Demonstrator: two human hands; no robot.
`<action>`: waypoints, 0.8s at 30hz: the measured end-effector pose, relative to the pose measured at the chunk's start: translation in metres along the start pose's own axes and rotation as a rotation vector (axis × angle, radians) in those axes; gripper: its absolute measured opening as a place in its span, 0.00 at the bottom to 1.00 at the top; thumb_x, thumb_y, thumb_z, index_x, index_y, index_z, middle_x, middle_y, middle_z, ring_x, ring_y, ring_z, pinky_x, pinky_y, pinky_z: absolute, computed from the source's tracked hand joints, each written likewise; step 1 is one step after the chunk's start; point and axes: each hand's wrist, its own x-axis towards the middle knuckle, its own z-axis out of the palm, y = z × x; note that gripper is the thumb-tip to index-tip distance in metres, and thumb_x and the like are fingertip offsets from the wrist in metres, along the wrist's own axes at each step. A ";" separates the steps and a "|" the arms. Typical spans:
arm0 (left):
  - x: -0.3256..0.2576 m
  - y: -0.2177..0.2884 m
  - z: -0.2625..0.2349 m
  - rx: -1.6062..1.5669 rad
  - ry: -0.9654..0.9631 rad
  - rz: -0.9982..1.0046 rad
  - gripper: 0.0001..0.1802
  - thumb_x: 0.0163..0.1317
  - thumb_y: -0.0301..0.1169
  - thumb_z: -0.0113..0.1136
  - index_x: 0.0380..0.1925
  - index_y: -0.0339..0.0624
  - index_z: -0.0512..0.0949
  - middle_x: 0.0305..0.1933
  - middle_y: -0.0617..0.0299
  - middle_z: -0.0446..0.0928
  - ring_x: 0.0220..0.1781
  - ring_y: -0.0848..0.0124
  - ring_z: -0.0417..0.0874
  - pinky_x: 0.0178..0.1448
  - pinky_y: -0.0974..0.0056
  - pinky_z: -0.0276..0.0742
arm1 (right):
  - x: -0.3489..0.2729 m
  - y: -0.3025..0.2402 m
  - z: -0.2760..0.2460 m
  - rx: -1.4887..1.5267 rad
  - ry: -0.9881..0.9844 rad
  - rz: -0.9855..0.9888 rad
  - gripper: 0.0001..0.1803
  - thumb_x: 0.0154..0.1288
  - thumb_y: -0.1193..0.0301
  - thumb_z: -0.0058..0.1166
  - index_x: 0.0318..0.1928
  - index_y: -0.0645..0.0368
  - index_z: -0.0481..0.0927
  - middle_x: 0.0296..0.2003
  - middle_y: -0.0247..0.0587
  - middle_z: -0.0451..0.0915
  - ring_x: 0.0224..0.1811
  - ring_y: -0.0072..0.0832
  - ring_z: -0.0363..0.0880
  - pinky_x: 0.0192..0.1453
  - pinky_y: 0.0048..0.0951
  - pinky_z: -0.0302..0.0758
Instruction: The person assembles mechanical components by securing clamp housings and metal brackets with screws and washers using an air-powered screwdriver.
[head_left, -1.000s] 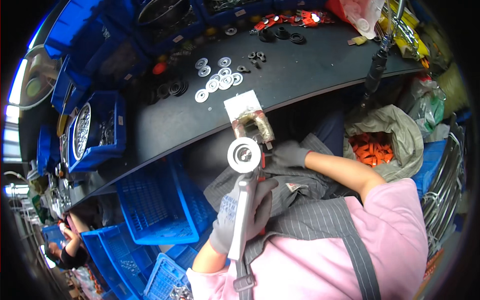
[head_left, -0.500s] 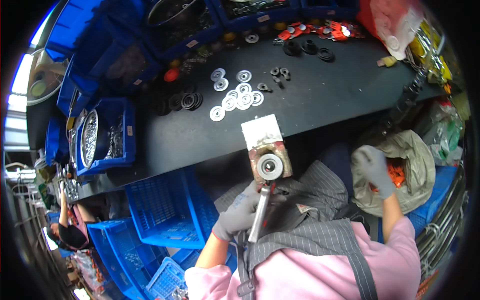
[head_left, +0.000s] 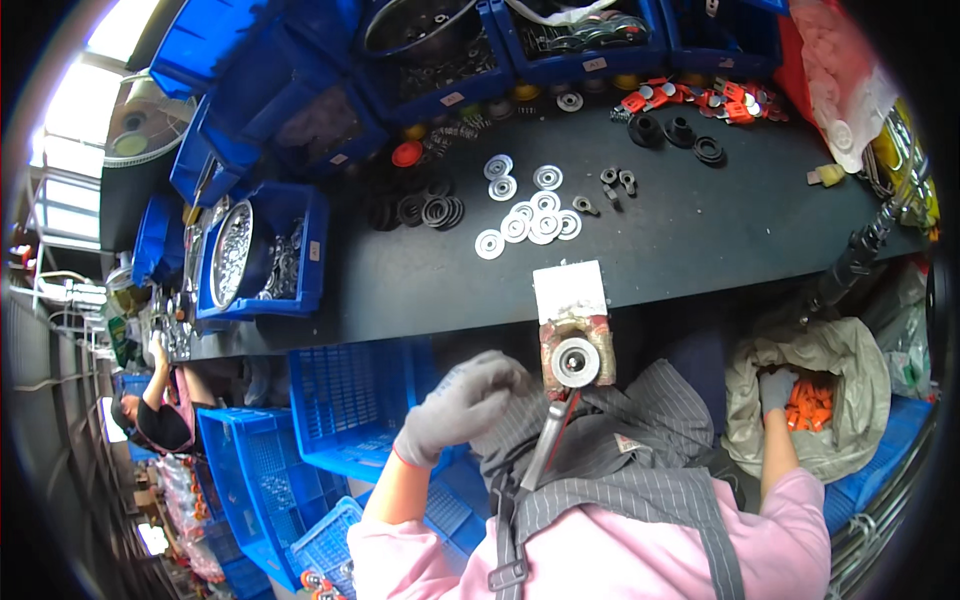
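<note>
My left hand (head_left: 465, 405), in a grey glove, hovers just left of a fixture (head_left: 548, 370) at the bench's front edge. Its fingers are loosely bent and apart from the fixture, with nothing visible in them. A round metal disc (head_left: 575, 362) sits in the fixture, which has a white plate (head_left: 570, 288) behind it. A metal lever with a red edge (head_left: 545, 447) slants down from under the disc, untouched. My right hand (head_left: 777, 388), gloved too, reaches into a pale sack (head_left: 742, 405) beside orange parts (head_left: 810, 405); its fingers are hidden.
Silver discs (head_left: 543, 222), black rings (head_left: 437, 211) and small dark metal fittings (head_left: 612, 192) lie on the black bench (head_left: 420, 285). Blue bins (head_left: 318, 262) line its back and left. A power tool (head_left: 845, 265) hangs at right. Blue crates (head_left: 350, 420) stand below; another person (head_left: 165, 415) is far left.
My left hand has come off the lever and moved left. My right hand has gone from the sack's mouth down into it. The whole view has shifted.
</note>
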 end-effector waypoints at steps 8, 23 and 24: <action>0.064 0.055 -0.031 0.273 0.313 0.086 0.09 0.73 0.25 0.66 0.49 0.35 0.88 0.45 0.56 0.87 0.47 0.69 0.87 0.54 0.60 0.84 | 0.016 0.063 -0.003 -0.127 0.153 -0.212 0.22 0.73 0.64 0.62 0.62 0.62 0.86 0.65 0.75 0.82 0.63 0.67 0.86 0.64 0.54 0.86; 0.298 0.045 -0.065 0.267 0.471 0.373 0.13 0.73 0.30 0.68 0.53 0.38 0.90 0.51 0.55 0.91 0.51 0.63 0.94 0.56 0.58 0.87 | -0.066 0.038 -0.135 0.311 0.030 -0.535 0.21 0.76 0.66 0.56 0.60 0.69 0.77 0.58 0.71 0.81 0.63 0.67 0.81 0.68 0.60 0.78; 0.315 0.046 -0.067 0.484 0.507 0.489 0.14 0.72 0.29 0.68 0.54 0.40 0.90 0.53 0.56 0.90 0.54 0.60 0.92 0.58 0.56 0.86 | -0.076 0.009 -0.157 0.398 0.014 -0.561 0.20 0.76 0.67 0.55 0.61 0.69 0.77 0.57 0.69 0.82 0.63 0.66 0.81 0.67 0.59 0.78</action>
